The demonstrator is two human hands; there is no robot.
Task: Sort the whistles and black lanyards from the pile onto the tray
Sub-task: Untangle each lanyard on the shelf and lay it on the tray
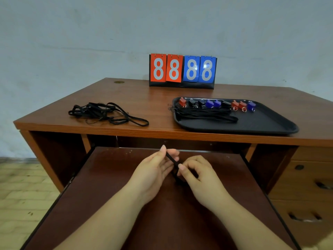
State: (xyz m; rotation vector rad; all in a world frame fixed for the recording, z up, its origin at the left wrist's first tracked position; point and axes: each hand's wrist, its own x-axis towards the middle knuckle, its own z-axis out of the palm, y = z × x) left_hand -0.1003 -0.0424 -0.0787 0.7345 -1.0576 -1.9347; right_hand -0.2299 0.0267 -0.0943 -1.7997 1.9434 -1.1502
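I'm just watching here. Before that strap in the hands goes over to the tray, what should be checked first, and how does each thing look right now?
1. Strap held firmly: ok, the left hand and right hand both pinch it above the pull-out shelf.
2. Strap folded neatly: cannot tell, the fingers hide most of it.
3. Room on the tray: ok, its near right part is bare.
4. Bundle of straps on the tray lying tidy: ok, they lie side by side in front of the row of whistles.
5. Pile on the desk finished: not ok, tangled straps remain there.
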